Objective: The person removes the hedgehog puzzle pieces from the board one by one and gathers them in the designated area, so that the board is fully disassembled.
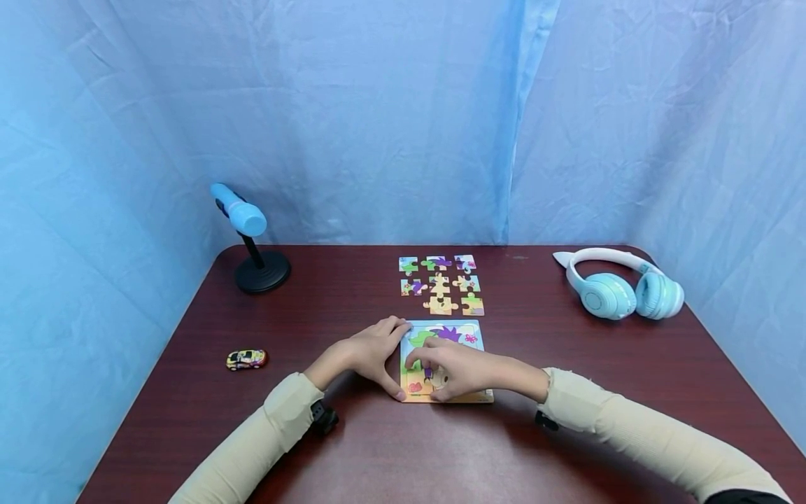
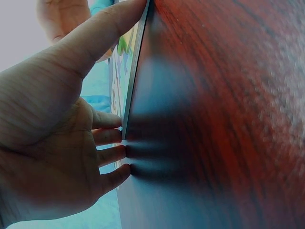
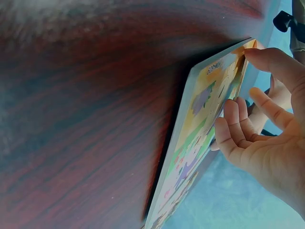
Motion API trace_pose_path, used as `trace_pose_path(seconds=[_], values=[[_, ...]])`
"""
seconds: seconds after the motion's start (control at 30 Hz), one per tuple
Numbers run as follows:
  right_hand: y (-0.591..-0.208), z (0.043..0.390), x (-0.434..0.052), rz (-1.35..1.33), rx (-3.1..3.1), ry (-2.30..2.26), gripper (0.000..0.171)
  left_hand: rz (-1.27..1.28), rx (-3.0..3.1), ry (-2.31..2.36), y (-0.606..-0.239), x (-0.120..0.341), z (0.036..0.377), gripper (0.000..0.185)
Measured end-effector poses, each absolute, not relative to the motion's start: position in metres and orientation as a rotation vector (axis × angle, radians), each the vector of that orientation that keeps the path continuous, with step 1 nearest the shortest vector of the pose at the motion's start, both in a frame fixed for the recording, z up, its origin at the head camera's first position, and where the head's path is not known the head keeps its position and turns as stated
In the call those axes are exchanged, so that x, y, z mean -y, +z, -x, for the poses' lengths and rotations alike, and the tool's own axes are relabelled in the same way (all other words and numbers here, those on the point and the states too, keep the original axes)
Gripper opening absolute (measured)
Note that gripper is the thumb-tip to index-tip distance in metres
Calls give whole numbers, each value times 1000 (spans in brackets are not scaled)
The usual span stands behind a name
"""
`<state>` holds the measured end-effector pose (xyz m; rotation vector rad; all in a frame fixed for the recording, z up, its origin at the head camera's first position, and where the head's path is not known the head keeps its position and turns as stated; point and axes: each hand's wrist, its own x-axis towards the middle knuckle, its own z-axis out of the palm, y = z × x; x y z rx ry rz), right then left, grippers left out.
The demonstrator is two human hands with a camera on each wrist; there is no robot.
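Note:
A colourful puzzle board [image 1: 469, 337] lies flat on the dark red table [image 1: 378, 448], near the front middle. My left hand [image 1: 383, 353] braces its left edge: the thumb lies at the near corner and the fingertips touch the edge farther back, as the left wrist view shows on the board's edge [image 2: 136, 62] beside the left hand [image 2: 52, 143]. My right hand [image 1: 441, 374] rests on top of the board, loosely bent fingertips on the picture and thumb at the near edge. The right wrist view shows the board [image 3: 200, 109] under the right hand [image 3: 267, 143]. Several loose puzzle pieces [image 1: 441, 283] lie in rows just behind the board.
A blue microphone [image 1: 242, 213] on a black round stand stands at the back left. A small toy car [image 1: 247, 359] sits at the left. Light blue cat-ear headphones [image 1: 620, 290] lie at the back right. Blue cloth hangs behind and beside the table.

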<state>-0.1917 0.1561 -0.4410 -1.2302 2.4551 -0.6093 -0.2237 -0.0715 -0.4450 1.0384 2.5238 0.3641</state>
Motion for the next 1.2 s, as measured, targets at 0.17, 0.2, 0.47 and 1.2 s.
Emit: trace_pose_path(seconds=[0.17,0.2,0.47,1.2], values=[[-440,191,-157,1214,-2455,-619,54,-1035,-2525,346,-443,72,224,127],[-440,191,-157,1207,-2454,-622,53,-1033,-2524,346,-444,71,224,127],[-442,191,-158,1255,-2485,-613,46,-1034,-2520,340,-444,71,225,127],[-433,209,-174,1254,-2623,-722,39,-1048,-2514,362,-443,71,223,126]])
